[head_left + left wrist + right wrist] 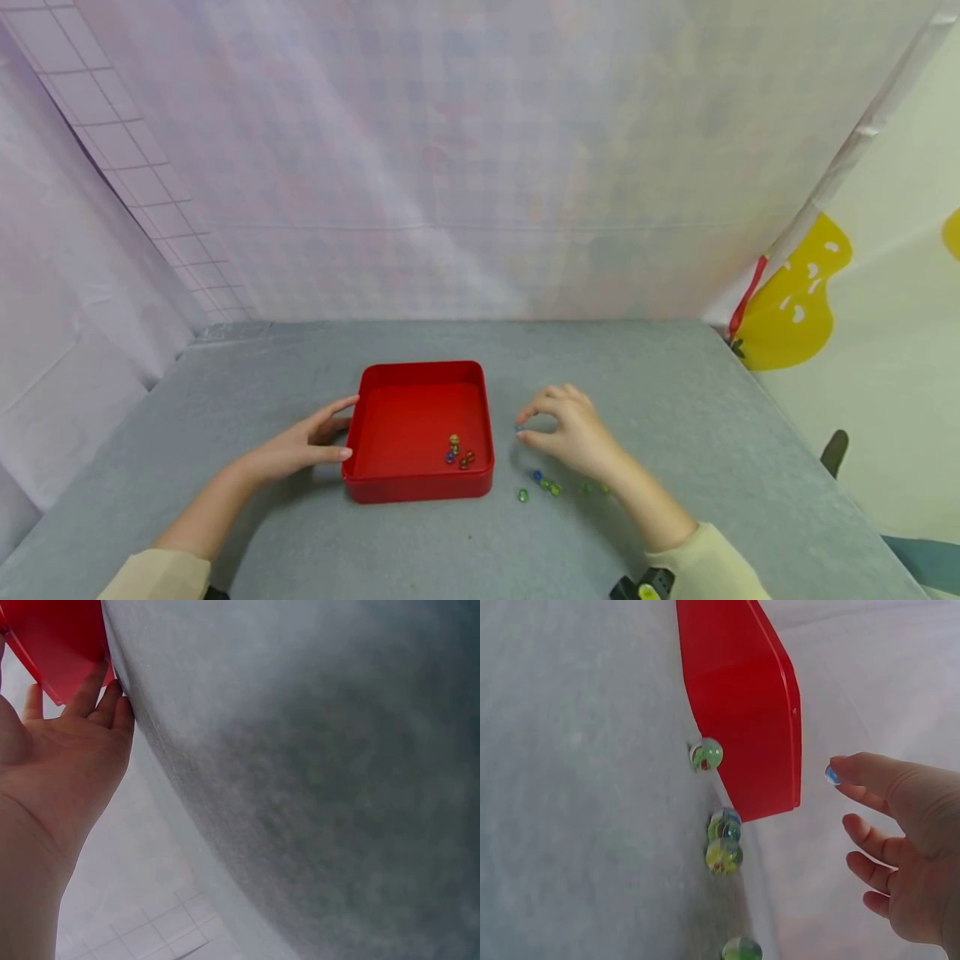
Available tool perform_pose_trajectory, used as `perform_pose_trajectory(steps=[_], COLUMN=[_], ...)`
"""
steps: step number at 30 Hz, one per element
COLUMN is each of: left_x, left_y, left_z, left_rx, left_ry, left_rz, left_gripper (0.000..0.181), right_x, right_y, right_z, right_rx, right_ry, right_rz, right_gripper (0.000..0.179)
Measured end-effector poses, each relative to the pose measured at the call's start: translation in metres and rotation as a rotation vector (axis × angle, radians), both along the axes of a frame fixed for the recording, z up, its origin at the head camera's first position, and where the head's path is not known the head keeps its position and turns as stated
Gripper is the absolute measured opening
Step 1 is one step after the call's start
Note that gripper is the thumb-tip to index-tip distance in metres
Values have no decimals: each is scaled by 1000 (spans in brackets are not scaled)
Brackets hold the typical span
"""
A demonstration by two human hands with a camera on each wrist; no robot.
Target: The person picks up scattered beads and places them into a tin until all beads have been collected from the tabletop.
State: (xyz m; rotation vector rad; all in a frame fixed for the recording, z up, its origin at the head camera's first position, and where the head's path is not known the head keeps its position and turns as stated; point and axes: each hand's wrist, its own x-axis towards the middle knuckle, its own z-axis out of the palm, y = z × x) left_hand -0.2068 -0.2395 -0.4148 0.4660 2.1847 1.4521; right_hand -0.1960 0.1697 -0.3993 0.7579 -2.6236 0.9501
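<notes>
A square red box (420,487) without a lid stands on the grey table. Several marbles (454,450), amber, yellowish and blue, lie together in its near right part. My left hand (303,442) rests against the box's left side, fingers spread and fairly straight; in the left wrist view its fingertips (97,675) touch the red wall. Right of the box, my right hand (566,429) pinches a clear bluish marble (832,775) between thumb and forefinger, raised above the table. Its other fingers are loosely bent.
Below and beside my right hand, several green marbles (522,495) and a blue marble (537,475) lie loose on the table (360,550). A pale curtain (480,167) hangs behind the table's far edge. Yellow shapes (795,308) show on the white cloth at the right.
</notes>
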Motion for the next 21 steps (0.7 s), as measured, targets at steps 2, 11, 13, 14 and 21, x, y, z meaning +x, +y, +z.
perform_pose_trajectory(steps=[2,11,13,14,21], left_x=[0,1,1,1,0], left_y=[0,0,0,0,0], left_z=[0,-1,0,0,-1], left_rx=[1,-10,-10,-7,9], left_ry=[2,22,21,16,24], left_rz=[2,4,3,3,-8], left_gripper=[77,78,78,77,76], right_x=[0,0,-1,-1,-4], right_y=[-3,-13,-15,-16,-23], right_z=[1,5,5,5,6], right_rx=[-8,-32,-37,-38,-59], right_ry=[2,-7,-8,-8,-8], right_rz=[3,16,23,25,42], right_gripper=[16,15,15,15,15])
